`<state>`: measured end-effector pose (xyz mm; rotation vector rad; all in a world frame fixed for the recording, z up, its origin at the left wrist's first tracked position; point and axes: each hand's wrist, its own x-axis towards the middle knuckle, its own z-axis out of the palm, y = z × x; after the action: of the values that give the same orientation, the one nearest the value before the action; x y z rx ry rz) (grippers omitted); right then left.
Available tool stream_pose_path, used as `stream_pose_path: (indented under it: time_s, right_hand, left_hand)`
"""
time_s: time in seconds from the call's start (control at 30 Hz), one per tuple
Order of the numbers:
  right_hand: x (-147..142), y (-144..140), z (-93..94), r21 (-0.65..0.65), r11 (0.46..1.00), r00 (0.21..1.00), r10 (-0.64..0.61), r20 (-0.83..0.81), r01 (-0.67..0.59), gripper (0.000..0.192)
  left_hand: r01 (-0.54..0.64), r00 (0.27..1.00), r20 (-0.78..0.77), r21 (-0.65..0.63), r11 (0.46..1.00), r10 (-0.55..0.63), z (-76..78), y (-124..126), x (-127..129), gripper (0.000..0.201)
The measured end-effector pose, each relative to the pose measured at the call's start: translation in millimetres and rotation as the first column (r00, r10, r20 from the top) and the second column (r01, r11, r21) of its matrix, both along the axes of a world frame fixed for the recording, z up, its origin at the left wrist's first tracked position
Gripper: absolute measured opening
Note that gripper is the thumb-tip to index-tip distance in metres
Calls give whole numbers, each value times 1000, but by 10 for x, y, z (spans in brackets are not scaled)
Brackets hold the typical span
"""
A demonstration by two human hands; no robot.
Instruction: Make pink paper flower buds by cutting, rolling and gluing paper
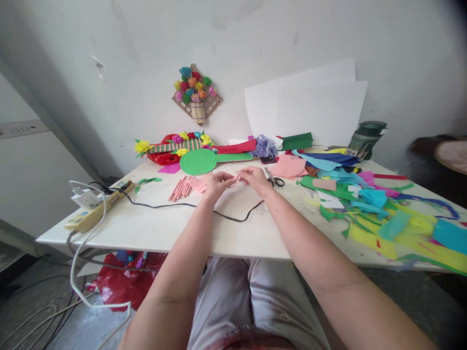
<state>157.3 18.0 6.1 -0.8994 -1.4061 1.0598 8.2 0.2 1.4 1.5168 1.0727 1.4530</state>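
My left hand (219,183) and my right hand (257,179) meet over the middle of the table, fingertips pinched close together. Between them is a small pale bit, too small to name. Just left of my left hand lie several thin pink rolls (179,188) and a pink paper piece (198,184). Scissors with black handles (278,182) rest beside my right hand, their blades partly hidden by it. Behind my hands is a green disc (198,162) with a green strip (234,157) reaching right from it. Pink paper sheets (289,166) lie behind the scissors.
A black cord (160,206) crosses the white table (153,231) under my forearms. A power strip (87,216) with a white charger is at left. Coloured paper scraps (375,218) cover the right side. A dark green bottle (366,138) stands back right; a flower-decorated woven piece (177,146) lies back left.
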Motion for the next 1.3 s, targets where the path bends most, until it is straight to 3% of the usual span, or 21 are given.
stream_pose_path:
  time_s: [0.33,0.53,0.9,1.07,1.3]
  right_hand:
    - [35,74,-25,-48,994,977,-110,-183,103,27]
    - [55,81,-21,-39,995,975,-98,-200,92,27]
    - [55,50,-17,-44,998,982,-55,-183,47,26]
    - [82,33,-11,-51,998,990,42,-135,-49,25]
    - [69,-27,13,-5,980,980,198,-4,-198,22]
  left_hand:
    - [63,994,-86,-15,998,-64,-80,93,-95,39]
    - [141,989,-23,-65,988,-143,-86,79,-117,48]
    - [-11,990,-141,131,991,30,-51,47,-44,48]
    - [48,997,-63,5,999,-48,-3,19,-115,46]
    - [265,947,-168,-75,961,-274,32,-51,-138,34]
